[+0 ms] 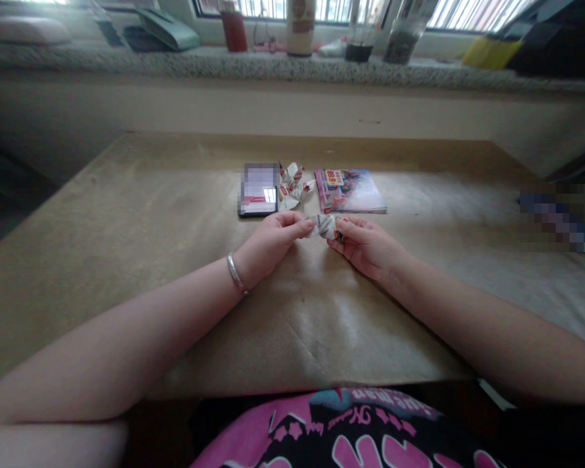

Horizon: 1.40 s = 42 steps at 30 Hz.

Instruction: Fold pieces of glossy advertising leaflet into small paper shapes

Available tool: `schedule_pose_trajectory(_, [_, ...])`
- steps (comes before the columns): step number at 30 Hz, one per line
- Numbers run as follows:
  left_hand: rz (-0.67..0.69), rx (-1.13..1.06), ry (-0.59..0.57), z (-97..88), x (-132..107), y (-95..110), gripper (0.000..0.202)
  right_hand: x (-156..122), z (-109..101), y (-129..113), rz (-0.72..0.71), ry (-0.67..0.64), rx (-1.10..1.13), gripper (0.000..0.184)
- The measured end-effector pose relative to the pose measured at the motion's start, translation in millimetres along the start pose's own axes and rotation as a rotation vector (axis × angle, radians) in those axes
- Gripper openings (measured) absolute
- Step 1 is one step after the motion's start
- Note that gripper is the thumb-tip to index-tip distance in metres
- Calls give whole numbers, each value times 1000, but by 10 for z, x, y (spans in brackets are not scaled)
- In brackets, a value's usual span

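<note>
Patterned shirt [361, 429] against near edge of counter [273, 318]. Left hand [277, 237], bracelet [234, 273] on wrist, thumb and fingers pinched on one end of printed wrapper [326, 226]; right hand [370, 247] pinches other end. Two-ended grip likely steadies small wrapper; contents, if any, can't tell. Just beyond: phone [259, 188] on left, crumpled wrappers [296, 187] beside it, booklet [353, 192] on right; placement probably leaves hands room. Far: bottles [234, 29] on windowsill [175, 63].

Phone [260, 185], crumpled paper [291, 195], booklet [358, 192] block fwd of fingers [301, 228]; tbl [136, 208] free L.
</note>
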<state>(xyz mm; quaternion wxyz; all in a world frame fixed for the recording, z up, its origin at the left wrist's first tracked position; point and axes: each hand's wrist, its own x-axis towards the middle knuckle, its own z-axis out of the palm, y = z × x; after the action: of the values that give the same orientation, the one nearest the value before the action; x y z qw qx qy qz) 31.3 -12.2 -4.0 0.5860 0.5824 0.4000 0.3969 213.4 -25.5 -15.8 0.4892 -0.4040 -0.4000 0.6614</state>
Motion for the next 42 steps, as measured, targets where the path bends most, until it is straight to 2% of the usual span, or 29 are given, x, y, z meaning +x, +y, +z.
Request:
schedule_pose_trajectory(8, [16,20,17,21,-10,14,33,11,4,2,-12,-3,-16,26])
schedule_pose_trajectory(17, [34,6,-20,14,-6,2,32,-2,41,-20,4,-28,90,32])
schedule_pose_trajectory(22, [25,1,9,-28,32,-75,29,-7,53,-5,-27,-40,71,32])
schedule_pose_trajectory(25, [12,-34,53,-56,47,-102,31,4,20,-14,-9,-20,40,30])
schedule_pose_trajectory(27, [5,-38,43,-64,45,-100,32,13,-4,-32,9,2,16,28])
schedule_pose_trajectory(33, [38,71,14,-39,-14,-31,39,30,-2,-54,69,9,17,36])
schedule_pose_trajectory(42, [8,167,32,-16,-42,-1,41,36,45,-10,31,86,21,37])
